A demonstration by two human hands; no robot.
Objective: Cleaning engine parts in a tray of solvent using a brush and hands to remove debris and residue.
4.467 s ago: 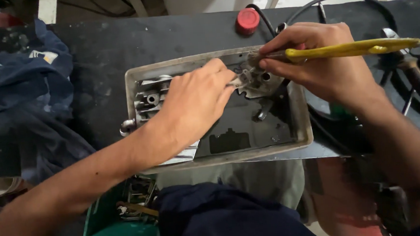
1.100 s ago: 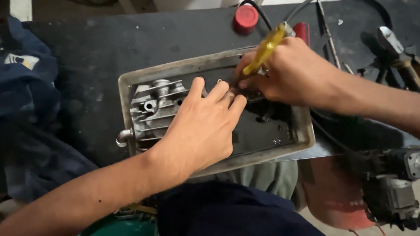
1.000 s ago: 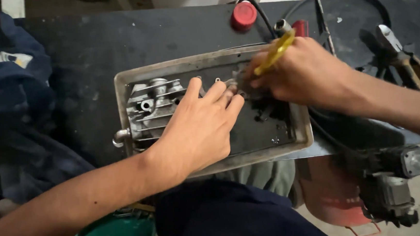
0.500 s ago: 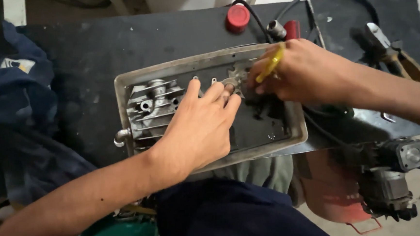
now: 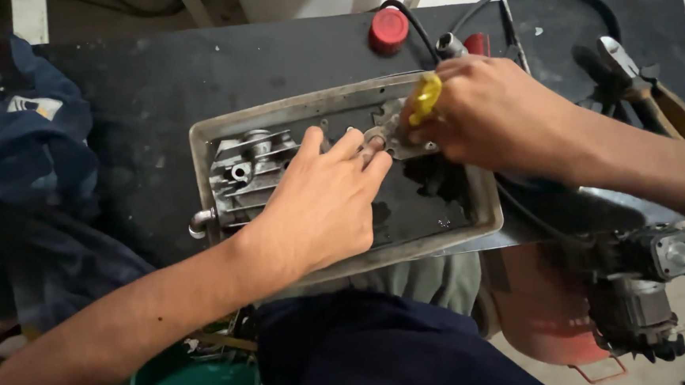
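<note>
over grimy metal tray [image 5: 487, 223] | left hand [image 5: 319, 206] flat on small metal part [image 5: 390, 130] | right hand [image 5: 492, 112] clamped on yellow-handled tool [image 5: 425, 98]

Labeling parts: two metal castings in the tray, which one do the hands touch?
The small flat metal part at the tray's back, pinned between left hand and right hand. The finned cylinder casting lies apart, left of the fingers.

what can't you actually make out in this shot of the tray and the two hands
- Head view: the tip of the yellow-handled tool is hidden by the right hand.
- Head view: the small metal part is partly covered by fingers of both hands, so its shape is unclear.
- Head view: the left hand covers part of the finned metal casting in the tray.
- Head view: the green box is cut off by the bottom edge.
</note>
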